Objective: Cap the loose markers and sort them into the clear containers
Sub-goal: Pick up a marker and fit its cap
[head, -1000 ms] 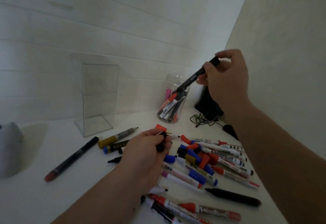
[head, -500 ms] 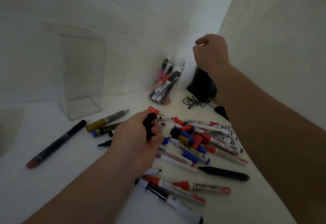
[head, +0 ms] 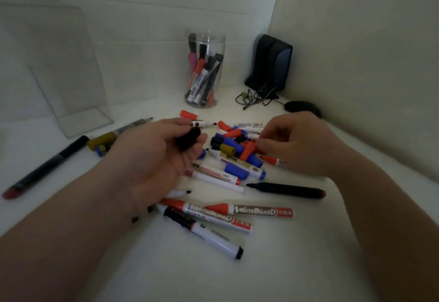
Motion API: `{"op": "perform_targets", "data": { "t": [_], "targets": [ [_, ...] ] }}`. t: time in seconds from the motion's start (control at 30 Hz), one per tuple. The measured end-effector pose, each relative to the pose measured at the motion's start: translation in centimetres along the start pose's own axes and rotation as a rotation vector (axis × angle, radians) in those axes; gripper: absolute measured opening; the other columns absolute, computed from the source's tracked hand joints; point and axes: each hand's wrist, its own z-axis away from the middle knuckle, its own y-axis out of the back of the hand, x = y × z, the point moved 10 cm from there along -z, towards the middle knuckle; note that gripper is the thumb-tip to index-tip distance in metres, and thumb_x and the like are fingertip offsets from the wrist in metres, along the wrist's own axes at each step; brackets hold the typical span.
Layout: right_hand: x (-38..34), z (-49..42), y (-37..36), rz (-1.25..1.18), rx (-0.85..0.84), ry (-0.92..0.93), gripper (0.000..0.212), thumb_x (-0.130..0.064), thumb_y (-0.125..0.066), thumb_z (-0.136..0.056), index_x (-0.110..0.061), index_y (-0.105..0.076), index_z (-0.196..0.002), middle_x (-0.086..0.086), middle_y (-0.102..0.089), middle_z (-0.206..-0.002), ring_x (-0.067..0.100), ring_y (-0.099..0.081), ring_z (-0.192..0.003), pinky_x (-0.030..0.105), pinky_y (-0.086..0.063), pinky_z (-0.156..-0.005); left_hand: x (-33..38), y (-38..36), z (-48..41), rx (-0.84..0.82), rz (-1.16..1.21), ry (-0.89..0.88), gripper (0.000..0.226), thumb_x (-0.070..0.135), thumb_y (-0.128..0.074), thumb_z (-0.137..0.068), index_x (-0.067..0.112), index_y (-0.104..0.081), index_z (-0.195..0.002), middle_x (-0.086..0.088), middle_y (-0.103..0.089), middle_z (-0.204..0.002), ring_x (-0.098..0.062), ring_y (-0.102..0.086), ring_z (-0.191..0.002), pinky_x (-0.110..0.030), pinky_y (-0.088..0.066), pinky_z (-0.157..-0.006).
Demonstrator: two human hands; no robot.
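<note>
A pile of loose markers and caps in red, blue, black and gold lies mid-table. My left hand hovers palm-up left of the pile and grips a small black cap or caps in its curled fingers. My right hand is down at the pile's right side, fingertips against a red marker; blur hides whether they pinch it. A round clear jar at the back holds several capped markers. An empty rectangular clear container stands at the back left.
A long black marker with a red end and a gold-capped marker lie to the left. A black marker and red whiteboard markers lie near me. A black speaker, tangled cable and dark mouse fill the back right corner.
My right hand let go of the black marker at the round jar, then came down to the pile's right side. My left hand kept the black cap and turned palm-up.
</note>
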Motion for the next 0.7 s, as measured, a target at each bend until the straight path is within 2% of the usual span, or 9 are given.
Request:
{"op": "perform_targets", "data": {
  "t": [0.1,0.17,0.23,0.3,0.37,0.5,0.6,0.7],
  "targets": [
    [0.2,0.1,-1.7,-0.028,-0.112,-0.009,0.009,-0.031,-0.077,-0.084,-0.032,-0.070,-0.079,-0.018,-0.064,-0.064,-0.011,-0.055,-0.062,0.012,-0.040,-0.053,1.0,1.1,-0.4,0.074,0.022,-0.079,0.014,-0.006,-0.047,-0.099,0.000,-0.060,-0.098,-0.025,-0.068,-0.101,-0.028,-0.074,-0.091,-0.021,-0.059,-0.061],
    [0.0,0.2,-2.8,-0.025,-0.211,0.002,0.009,-0.033,-0.079,-0.081,-0.034,-0.071,-0.078,-0.023,-0.065,-0.068,-0.010,-0.058,-0.066,0.013,-0.044,-0.057,1.9,1.7,-0.5,0.115,0.076,-0.129,0.011,-0.006,-0.052,-0.097,-0.002,-0.061,-0.102,-0.026,-0.068,-0.104,-0.028,-0.076,-0.088,-0.022,-0.060,-0.064],
    [-0.1,0.3,-3.8,0.023,-0.274,0.007,0.010,-0.036,-0.079,-0.081,-0.037,-0.069,-0.080,-0.019,-0.065,-0.070,-0.013,-0.058,-0.067,0.013,-0.044,-0.060,2.8,2.3,-0.5,0.141,0.115,-0.182,0.007,-0.003,-0.056,-0.096,-0.003,-0.061,-0.101,-0.024,-0.070,-0.099,-0.027,-0.077,-0.082,-0.022,-0.059,-0.061],
    [-0.3,0.3,-4.4,0.092,-0.313,0.021,0.012,-0.038,-0.078,-0.082,-0.039,-0.066,-0.083,-0.021,-0.062,-0.074,-0.018,-0.055,-0.069,0.010,-0.040,-0.058,3.8,2.5,-0.2,0.151,0.055,-0.250,0.006,0.001,-0.061,-0.094,-0.001,-0.062,-0.100,-0.021,-0.075,-0.091,-0.026,-0.077,-0.080,-0.022,-0.059,-0.061],
    [-0.4,0.3,-4.8,0.132,-0.344,0.028,0.014,-0.039,-0.077,-0.082,-0.041,-0.064,-0.087,-0.021,-0.064,-0.079,-0.018,-0.055,-0.073,0.010,-0.040,-0.058,4.6,2.1,0.5,0.150,-0.175,-0.323,0.010,0.007,-0.066,-0.091,0.004,-0.064,-0.100,-0.013,-0.077,-0.083,-0.024,-0.077,-0.075,-0.020,-0.058,-0.058],
    [-0.4,0.5,-5.1,0.135,-0.347,0.012,0.019,-0.032,-0.078,-0.084,-0.040,-0.065,-0.095,-0.017,-0.068,-0.081,-0.013,-0.059,-0.072,0.010,-0.041,-0.057,4.4,-0.9,2.2,0.041,-0.839,-0.448,0.016,0.024,-0.076,-0.083,0.015,-0.069,-0.095,-0.006,-0.075,-0.074,-0.021,-0.070,-0.056,-0.024,-0.054,-0.047],
    [-0.2,0.4,-4.4,0.118,-0.304,-0.013,0.022,-0.026,-0.077,-0.084,-0.038,-0.066,-0.098,-0.015,-0.068,-0.082,-0.004,-0.062,-0.070,0.012,-0.045,-0.059,2.8,-2.0,2.3,-0.042,-1.096,-0.417,0.018,0.035,-0.077,-0.078,0.028,-0.071,-0.093,0.003,-0.072,-0.071,-0.012,-0.063,-0.049,-0.022,-0.053,-0.048],
    [-0.1,0.3,-2.8,0.057,-0.218,-0.006,0.023,-0.023,-0.081,-0.080,-0.036,-0.068,-0.093,-0.015,-0.068,-0.075,-0.006,-0.060,-0.062,0.008,-0.042,-0.052,2.8,-2.2,2.2,-0.050,-1.236,-0.480,0.011,0.043,-0.074,-0.079,0.044,-0.069,-0.089,0.024,-0.070,-0.082,-0.004,-0.067,-0.063,-0.018,-0.057,-0.061]
  ]
}}
